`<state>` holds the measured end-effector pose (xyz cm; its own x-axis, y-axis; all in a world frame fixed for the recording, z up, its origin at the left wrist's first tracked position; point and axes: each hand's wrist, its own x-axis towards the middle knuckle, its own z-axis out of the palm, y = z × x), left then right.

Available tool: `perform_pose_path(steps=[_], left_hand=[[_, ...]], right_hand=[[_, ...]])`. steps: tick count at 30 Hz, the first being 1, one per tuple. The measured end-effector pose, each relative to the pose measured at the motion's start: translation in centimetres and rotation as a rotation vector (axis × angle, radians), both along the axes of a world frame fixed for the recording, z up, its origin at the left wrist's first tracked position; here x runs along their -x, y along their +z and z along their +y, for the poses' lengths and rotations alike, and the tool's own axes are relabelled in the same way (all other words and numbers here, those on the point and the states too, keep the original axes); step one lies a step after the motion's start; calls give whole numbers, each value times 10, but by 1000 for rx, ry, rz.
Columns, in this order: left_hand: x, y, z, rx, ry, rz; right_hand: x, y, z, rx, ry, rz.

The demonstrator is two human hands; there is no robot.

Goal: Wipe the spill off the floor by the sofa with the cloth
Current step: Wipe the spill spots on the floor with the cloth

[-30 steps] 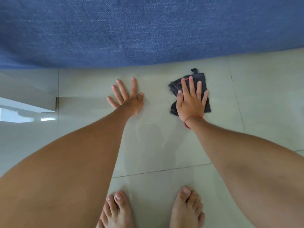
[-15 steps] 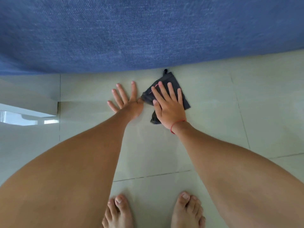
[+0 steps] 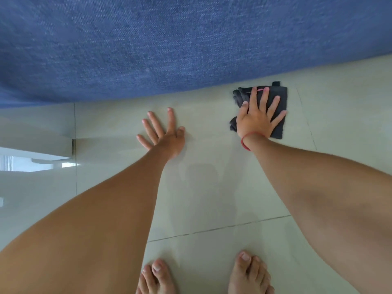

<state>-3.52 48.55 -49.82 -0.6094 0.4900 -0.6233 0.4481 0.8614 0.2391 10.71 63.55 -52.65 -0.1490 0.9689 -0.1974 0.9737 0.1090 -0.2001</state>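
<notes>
A dark grey folded cloth (image 3: 280,96) lies on the pale tiled floor (image 3: 212,198), close to the base of the blue sofa (image 3: 191,43). My right hand (image 3: 257,118) presses flat on the cloth with its fingers spread; a red band circles the wrist. My left hand (image 3: 165,135) rests palm down on the bare tile to the left of the cloth, fingers apart, holding nothing. I cannot make out a distinct spill on the glossy tile.
My two bare feet (image 3: 157,276) stand at the bottom edge. A pale raised ledge with bright reflections (image 3: 36,145) sits at the left. Tile joints run across the floor (image 3: 218,228) and beside the cloth on the right.
My right hand has slid the cloth to the right, away from my left hand, after sweeping it left half a second ago. The left hand has stayed planted.
</notes>
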Motion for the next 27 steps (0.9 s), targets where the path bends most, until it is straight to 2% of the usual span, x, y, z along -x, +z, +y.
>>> perform_pose_path(steps=[2, 8, 15, 17, 22, 27], left_hand=[[0, -2, 1, -6, 9, 8], [0, 3, 1, 2, 2, -27], [-1, 5, -1, -4, 9, -25], [-1, 5, -1, -4, 8, -17], [-2, 4, -3, -11, 5, 4], [-3, 0, -1, -8, 0, 22]], right_hand=[[21, 2, -1, 0, 12, 22], [58, 0, -48, -25, 342, 96], [-9, -2, -79, -31, 648, 109], [-32, -4, -78, -58, 619, 96], [-78, 1, -46, -37, 281, 33], [-46, 2, -13, 8, 6, 11]])
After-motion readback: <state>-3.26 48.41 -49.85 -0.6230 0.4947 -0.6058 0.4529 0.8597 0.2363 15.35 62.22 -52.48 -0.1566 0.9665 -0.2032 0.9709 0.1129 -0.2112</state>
